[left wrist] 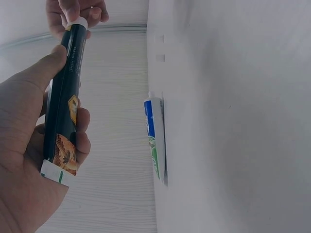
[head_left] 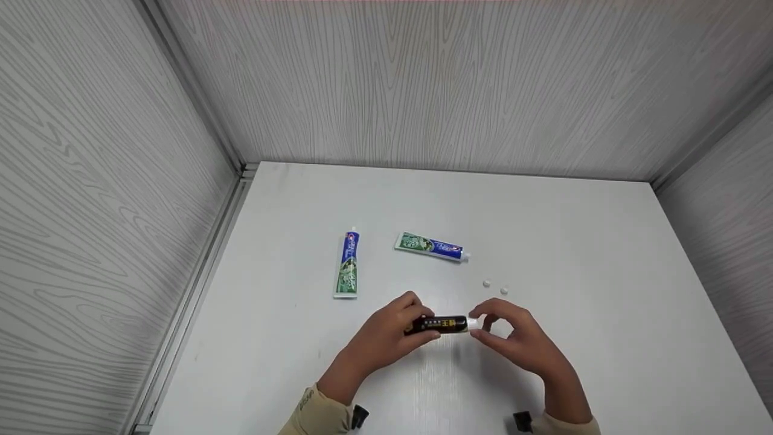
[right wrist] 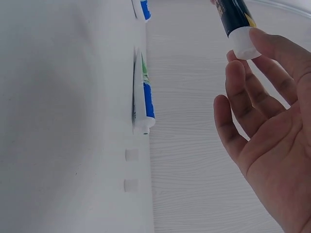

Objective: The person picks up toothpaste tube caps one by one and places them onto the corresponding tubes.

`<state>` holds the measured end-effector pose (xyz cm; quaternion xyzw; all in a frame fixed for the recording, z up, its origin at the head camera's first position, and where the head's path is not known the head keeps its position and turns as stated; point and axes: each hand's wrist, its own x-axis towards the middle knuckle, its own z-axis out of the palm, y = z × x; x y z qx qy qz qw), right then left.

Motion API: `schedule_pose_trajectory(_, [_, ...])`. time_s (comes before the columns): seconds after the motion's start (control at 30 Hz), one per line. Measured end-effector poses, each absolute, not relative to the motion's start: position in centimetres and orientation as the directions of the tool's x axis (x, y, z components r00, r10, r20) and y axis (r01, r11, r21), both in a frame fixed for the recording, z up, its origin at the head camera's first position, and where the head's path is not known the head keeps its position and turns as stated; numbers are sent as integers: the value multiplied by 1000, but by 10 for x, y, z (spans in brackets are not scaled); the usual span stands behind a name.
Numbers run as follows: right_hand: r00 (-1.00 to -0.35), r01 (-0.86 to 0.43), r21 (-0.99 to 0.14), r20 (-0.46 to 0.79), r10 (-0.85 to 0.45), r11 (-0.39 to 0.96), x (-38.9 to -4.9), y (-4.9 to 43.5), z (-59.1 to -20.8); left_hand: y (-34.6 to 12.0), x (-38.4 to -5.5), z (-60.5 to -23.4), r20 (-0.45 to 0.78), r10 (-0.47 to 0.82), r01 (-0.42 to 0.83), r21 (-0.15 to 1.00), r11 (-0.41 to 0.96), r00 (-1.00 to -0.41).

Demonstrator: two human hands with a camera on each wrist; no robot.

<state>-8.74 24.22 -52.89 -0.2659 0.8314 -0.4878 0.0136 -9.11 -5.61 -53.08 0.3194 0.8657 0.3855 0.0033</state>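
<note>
My left hand grips a black toothpaste tube around its body, holding it sideways over the table. In the left wrist view the tube shows an orange patterned patch near its pale crimped end. At the other end sits a white cap, which the thumb and index finger of my right hand pinch. The right wrist view shows the thumb on this cap, with the other fingers loosely bent. Two small white caps lie on the table just beyond my right hand.
A blue and green toothpaste tube lies lengthwise at the left on the white table. Another such tube lies crosswise farther back, its nozzle towards the right. Pale wood-grain panels enclose the table at the back and sides.
</note>
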Motion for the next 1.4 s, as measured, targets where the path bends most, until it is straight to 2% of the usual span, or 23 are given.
schedule_pose_trajectory(0.57, [-885, -339, -835, 126, -449, 433, -88, 242, -529, -57, -92, -532, 234, 558, 544, 682, 490, -796])
schedule_pose_trajectory(0.93, [-861, -422, -819, 229, -454, 387, -89, 241, -530, -57, -94, -534, 242, 562, 560, 656, 506, -791])
schedule_pose_trajectory(1.4, [-858, -405, -822, 189, -478, 401, -92, 242, -532, -56, -93, -532, 229, 559, 545, 673, 500, -797])
